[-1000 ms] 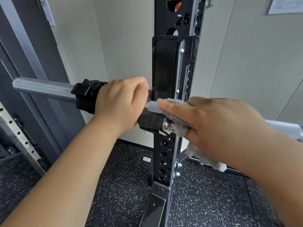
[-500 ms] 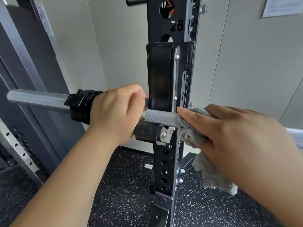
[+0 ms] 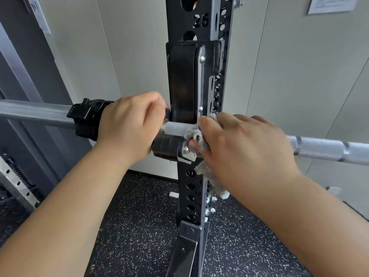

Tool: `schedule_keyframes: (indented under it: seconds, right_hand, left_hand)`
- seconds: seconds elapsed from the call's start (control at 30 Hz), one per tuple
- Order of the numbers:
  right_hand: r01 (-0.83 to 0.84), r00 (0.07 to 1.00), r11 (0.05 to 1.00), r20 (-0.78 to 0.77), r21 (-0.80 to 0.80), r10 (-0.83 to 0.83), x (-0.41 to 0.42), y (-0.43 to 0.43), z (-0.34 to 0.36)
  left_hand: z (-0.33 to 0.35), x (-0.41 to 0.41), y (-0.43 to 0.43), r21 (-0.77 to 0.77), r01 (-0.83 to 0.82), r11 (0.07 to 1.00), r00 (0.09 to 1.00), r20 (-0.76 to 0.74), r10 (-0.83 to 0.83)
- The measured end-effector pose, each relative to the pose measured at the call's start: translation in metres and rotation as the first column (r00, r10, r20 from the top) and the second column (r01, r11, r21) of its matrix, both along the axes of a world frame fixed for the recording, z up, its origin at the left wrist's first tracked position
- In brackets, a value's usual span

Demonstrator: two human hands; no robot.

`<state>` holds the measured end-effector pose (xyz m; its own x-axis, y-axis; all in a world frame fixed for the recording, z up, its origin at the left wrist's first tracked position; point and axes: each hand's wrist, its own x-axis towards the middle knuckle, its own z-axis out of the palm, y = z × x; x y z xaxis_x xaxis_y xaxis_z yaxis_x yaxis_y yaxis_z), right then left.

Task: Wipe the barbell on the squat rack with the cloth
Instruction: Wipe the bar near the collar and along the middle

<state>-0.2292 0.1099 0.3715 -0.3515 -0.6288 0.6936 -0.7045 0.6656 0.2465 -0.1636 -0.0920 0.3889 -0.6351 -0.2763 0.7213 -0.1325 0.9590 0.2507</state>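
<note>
Barbell [image 3: 319, 147]: 1, lying level in the J-hook [image 3: 182, 82] of the squat rack upright [image 3: 191, 188]. It runs left to right across the view, smooth sleeve to the left, knurled shaft to the right. Count of the rest: 1 grey cloth [image 3: 192, 134], 2 hands, 1 black collar [image 3: 84, 118] on the sleeve, 1 sheet of paper [image 3: 331, 4] on the far wall, top right. The upright has the no. 25 cut into it. Floor [image 3: 139, 236] is black w/ white specks.

Left hand [image 3: 129, 124] is clamped round the bar, fingers curled over the top, between the collar and the J-hook and just beside both. Right hand [image 3: 243, 144] is wrapped over the cloth and squeezes it onto the shaft just right of the upright. One fingertip shows under the cloth near the hook's bolt. The rest of the cloth hangs loose below that hand, in front of the upright. Hands are apart, w/ the upright between them.

Vs. 0.5 s ago: right hand and cloth have slid left along the shaft, back up against the upright. The bare knurl between hook and cloth is shorter, and more bare shaft shows right of the wrist. That's approx. the same spot as 1.0 s ago. Left hand's grip hasn't changed, and the barbell sits in the same hook.
</note>
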Motion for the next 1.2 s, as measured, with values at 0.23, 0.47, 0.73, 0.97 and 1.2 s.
schedule_keyframes:
  seconds: [0.23, 0.47, 0.73, 0.97, 1.2]
  right_hand:
    - [0.080, 0.997, 0.994, 0.030, -0.072, -0.078, -0.002, 0.032, -0.004]
    - [0.042, 0.999, 0.999, 0.008, -0.023, -0.042, -0.005, 0.034, -0.006]
    - [0.096, 0.995, 0.995, 0.021, 0.035, -0.096, 0.005, 0.005, -0.004]
    - [0.169, 0.982, 0.985, 0.095, -0.044, -0.164, -0.001, 0.059, 0.003]
    - [0.215, 0.976, 0.976, 0.043, 0.016, -0.216, -0.012, 0.087, 0.002]
  left_hand:
    - [0.000, -0.001, 0.001, 0.015, -0.035, 0.999, 0.999, -0.006, 0.035]
    - [0.004, 0.005, 0.004, 0.023, -0.008, 1.000, 0.997, 0.078, 0.007]
    - [0.006, 0.009, 0.007, 0.128, 0.099, 0.987, 0.993, 0.048, -0.105]
    - [0.018, 0.028, 0.043, 0.029, 0.212, 0.977, 0.976, -0.049, -0.210]
    - [0.014, 0.008, 0.100, -0.270, 0.212, 0.939, 0.926, 0.362, -0.105]
